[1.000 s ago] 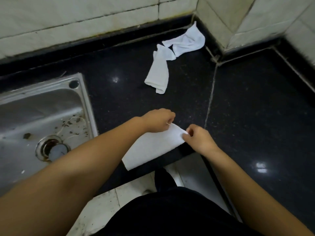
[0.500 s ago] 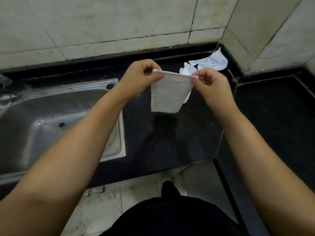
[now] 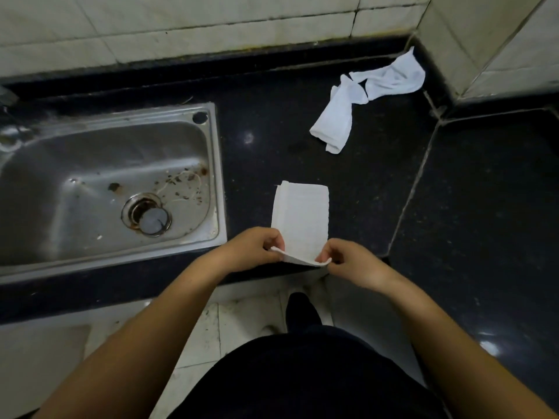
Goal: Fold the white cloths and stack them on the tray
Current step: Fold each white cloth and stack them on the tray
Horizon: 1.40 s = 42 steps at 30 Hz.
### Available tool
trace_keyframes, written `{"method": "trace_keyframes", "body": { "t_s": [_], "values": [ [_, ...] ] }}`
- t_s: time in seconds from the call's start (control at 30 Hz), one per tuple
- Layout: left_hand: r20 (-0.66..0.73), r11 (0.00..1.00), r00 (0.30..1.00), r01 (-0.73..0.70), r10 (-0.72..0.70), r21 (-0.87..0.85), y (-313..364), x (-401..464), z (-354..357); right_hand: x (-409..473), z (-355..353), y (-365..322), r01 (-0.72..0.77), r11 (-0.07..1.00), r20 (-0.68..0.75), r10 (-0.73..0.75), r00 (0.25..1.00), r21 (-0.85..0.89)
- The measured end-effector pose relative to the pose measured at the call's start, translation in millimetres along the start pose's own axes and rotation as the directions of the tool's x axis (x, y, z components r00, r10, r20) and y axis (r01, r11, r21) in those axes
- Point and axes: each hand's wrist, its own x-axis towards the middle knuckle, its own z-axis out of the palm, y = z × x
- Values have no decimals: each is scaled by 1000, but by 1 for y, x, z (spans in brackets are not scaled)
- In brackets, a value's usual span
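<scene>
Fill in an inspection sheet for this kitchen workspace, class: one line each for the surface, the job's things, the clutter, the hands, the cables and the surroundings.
Surface: black stone counter, glossy, with a seam running toward the corner.
Job's things: folded white cloth lies flat on the counter, near edge lifted; crumpled white cloths lie unfolded by the back corner; no tray in view.
Clutter: debris and stains in the steel sink around the drain.
Hands: left hand and right hand each pinch a near corner of the folded cloth.
Cables: nothing seen.
Surroundings: tiled wall behind, pale floor tiles below.
</scene>
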Motion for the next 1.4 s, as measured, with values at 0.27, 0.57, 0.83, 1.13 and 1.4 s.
{"method": "trace_keyframes", "body": {
  "t_s": [0.27, 0.57, 0.83, 1.13, 1.4],
  "values": [
    [-189, 1000, 982, 2, -7, -26, 30, 52, -46, 56, -48, -18, -83, 979, -256, 131, 958, 188],
    [-359, 969, 929, 165, -91, 183, 34, 109, -46, 111, -53, -18, -145, 989, -371, 141, 918, 17],
    [-595, 945, 792, 284, -135, 164, 27, 93, -33, 98, -55, -19, -155, 985, -440, 109, 891, -70],
    [-377, 707, 862, 32, 338, 707, 21, 83, 5, 55, -31, -9, -54, 985, -264, 98, 960, 166],
    [-162, 722, 984, 64, 68, 689, 15, 89, 13, 43, -11, 8, 63, 986, -171, -36, 985, 154]
  ]
}}
